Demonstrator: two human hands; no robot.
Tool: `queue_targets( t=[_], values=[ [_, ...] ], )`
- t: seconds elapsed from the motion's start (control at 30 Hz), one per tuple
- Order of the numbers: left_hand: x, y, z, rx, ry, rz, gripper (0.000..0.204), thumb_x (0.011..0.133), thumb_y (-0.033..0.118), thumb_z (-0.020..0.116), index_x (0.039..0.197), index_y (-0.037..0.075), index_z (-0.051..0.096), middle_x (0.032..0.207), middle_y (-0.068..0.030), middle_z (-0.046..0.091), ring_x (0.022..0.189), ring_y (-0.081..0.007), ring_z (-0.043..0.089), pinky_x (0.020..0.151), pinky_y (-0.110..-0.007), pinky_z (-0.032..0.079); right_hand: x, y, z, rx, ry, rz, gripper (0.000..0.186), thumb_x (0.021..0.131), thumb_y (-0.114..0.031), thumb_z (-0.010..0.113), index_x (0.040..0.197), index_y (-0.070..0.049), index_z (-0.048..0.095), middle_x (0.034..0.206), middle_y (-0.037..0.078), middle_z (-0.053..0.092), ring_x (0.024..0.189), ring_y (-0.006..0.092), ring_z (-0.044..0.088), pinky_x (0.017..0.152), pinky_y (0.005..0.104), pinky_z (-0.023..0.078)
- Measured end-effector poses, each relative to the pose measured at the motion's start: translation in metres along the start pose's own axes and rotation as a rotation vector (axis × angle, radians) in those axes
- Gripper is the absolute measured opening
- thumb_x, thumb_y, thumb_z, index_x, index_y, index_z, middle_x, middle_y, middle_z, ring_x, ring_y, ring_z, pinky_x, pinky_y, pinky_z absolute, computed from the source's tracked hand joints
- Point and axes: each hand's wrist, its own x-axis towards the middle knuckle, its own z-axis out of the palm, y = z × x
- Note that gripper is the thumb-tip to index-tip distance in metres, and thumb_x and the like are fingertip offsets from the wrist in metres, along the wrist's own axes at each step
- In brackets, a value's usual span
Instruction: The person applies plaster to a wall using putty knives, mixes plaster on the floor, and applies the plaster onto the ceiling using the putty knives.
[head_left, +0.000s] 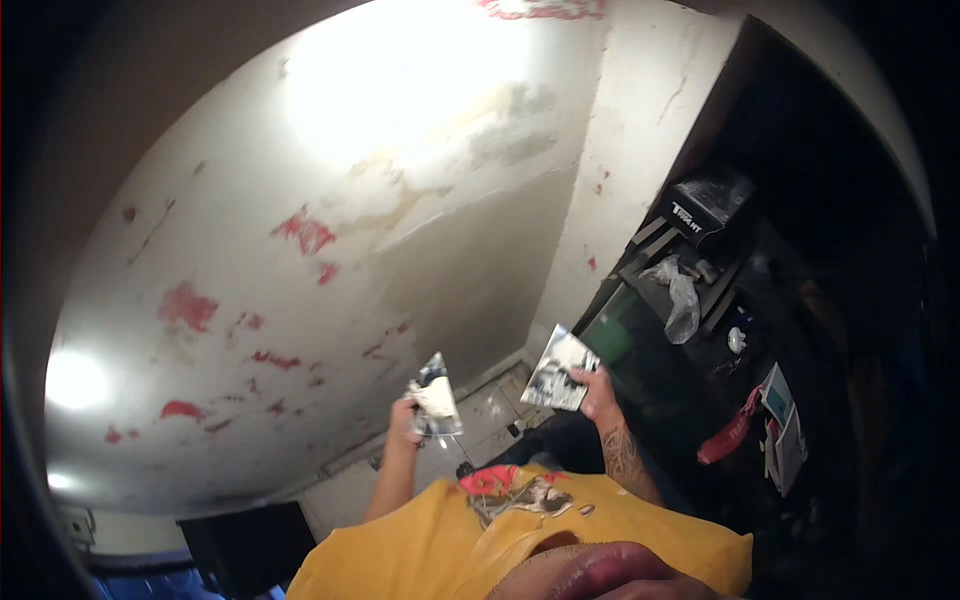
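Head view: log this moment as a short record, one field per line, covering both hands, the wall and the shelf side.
left: left hand grips left plate at its left edge
right: right hand grips right plate, thumb over its face
plate faces: pale and dark patches; smears or reflections, cannot tell
wall: pale wall with red patches
right side: black box, crumpled clear bag

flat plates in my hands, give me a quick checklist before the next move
1. Left hand gripping the left plate: ok, held at its left edge.
2. Right hand gripping the right plate: ok, thumb over its face.
3. Plates apart from each other: ok, a gap shows.
4. Wall even in colour: not ok, red patches show.
5. Pale smears on the plates wet or dry: cannot tell.
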Motion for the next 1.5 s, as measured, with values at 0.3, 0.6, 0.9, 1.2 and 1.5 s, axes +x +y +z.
queue_targets(
  t=[0.3, 0.6, 0.9, 1.2, 1.5],
  values=[
    [-0.058, 0.001, 0.031, -0.205, -0.036, 0.090, 0.033, 0.078, 0.011, 0.037, 0.105, -0.004, 0.044, 0.102, -0.0181, 0.052, 0.093, -0.0297, 0.053, 0.084, -0.046, 0.041, -0.011, 0.017, 0.050, 0.144, -0.155, 0.024, 0.041, 0.070, 0.001, 0.045, 0.111, 0.003, 0.043, 0.106, 0.014, 0.051, 0.096, 0.0290, 0.051, 0.084, 0.0438, 0.041],
    [-0.074, 0.051, 0.080, -0.035, 0.143, 0.615, 0.009, 0.079, 0.003, 0.045, 0.084, -0.002, 0.051, 0.082, -0.0079, 0.056, 0.072, -0.0168, 0.056, 0.064, -0.030, 0.047, -0.025, -0.002, 0.146, -1.426, -0.552, -0.745, 0.040, 0.069, 0.011, 0.044, 0.109, 0.003, 0.043, 0.108, 0.013, 0.049, 0.098, 0.0240, 0.050, 0.083, 0.0276, 0.038],
    [-0.059, 0.019, 0.068, -0.004, 0.198, 0.666, 0.014, 0.083, 0.006, 0.044, 0.084, -0.004, 0.053, 0.079, -0.0045, 0.055, 0.065, -0.0101, 0.047, 0.060, -0.024, 0.039, -0.037, 0.037, 0.171, -1.755, -0.700, -0.669, 0.039, 0.064, 0.010, 0.041, 0.100, -0.003, 0.046, 0.105, 0.011, 0.047, 0.096, 0.0309, 0.046, 0.078, 0.0364, 0.041],
    [-0.051, 0.009, 0.068, 0.119, 0.323, 0.705, 0.014, 0.082, 0.007, 0.047, 0.078, -0.005, 0.053, 0.071, -0.0036, 0.054, 0.061, -0.0077, 0.043, 0.054, -0.024, 0.037, -0.028, 0.072, 0.158, -1.808, -0.756, -0.709, 0.036, 0.063, 0.007, 0.045, 0.097, -0.003, 0.048, 0.103, 0.010, 0.048, 0.095, 0.0294, 0.047, 0.077, 0.0361, 0.041],
    [-0.039, 0.031, 0.053, 0.069, 0.288, 0.596, 0.009, 0.081, 0.007, 0.047, 0.080, -0.001, 0.052, 0.071, -0.0033, 0.053, 0.058, -0.0117, 0.046, 0.050, -0.028, 0.039, -0.025, 0.044, 0.155, -1.636, -0.850, -0.224, 0.038, 0.066, 0.008, 0.047, 0.103, -0.001, 0.048, 0.104, 0.010, 0.050, 0.095, 0.0258, 0.050, 0.080, 0.0335, 0.041]
  ],
)
